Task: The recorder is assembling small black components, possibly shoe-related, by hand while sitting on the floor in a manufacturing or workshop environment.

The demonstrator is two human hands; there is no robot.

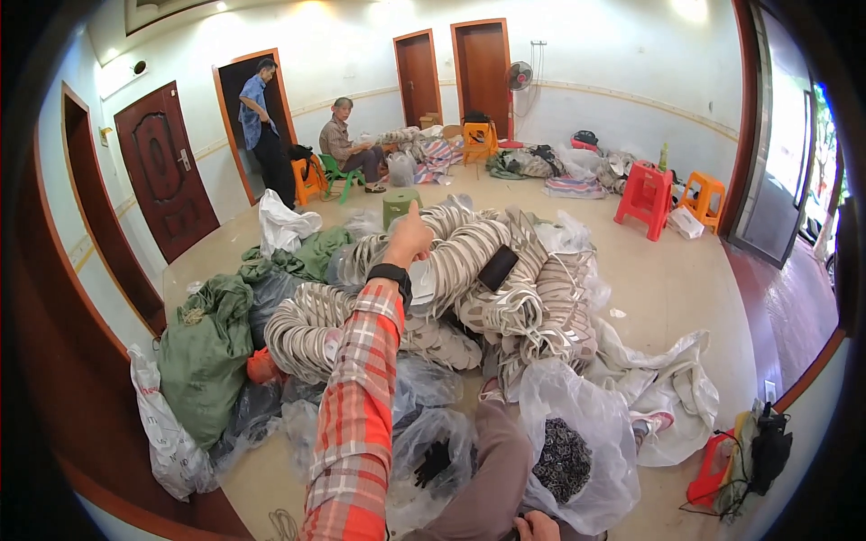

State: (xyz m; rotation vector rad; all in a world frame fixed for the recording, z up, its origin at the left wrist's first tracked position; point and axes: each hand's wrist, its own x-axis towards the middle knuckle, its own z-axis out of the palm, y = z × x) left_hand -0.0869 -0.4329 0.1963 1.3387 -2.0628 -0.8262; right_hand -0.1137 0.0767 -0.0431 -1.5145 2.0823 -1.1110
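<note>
My left arm, in a red plaid sleeve with a black wristband, reaches forward over a heap of beige pieces (465,257) stacked in long curved rolls. At its end my left hand (411,239) points ahead, one finger stretched out, with nothing seen in it. A black rectangular object (497,268) lies on the rolls to its right. Low at the bottom edge my right hand (538,526) rests by my lap, partly cut off, its fingers curled; what they hold, if anything, is hidden. Beside my leg, a clear plastic bag (591,397) contains many small dark pieces (563,462).
Green sacks (209,361) and a white sack (162,433) lie at left. Another clear bag (406,487) holds black items. A green stool (400,206) stands behind the heap, red (644,200) and orange (703,200) stools at right. Two people (262,131) are at the back.
</note>
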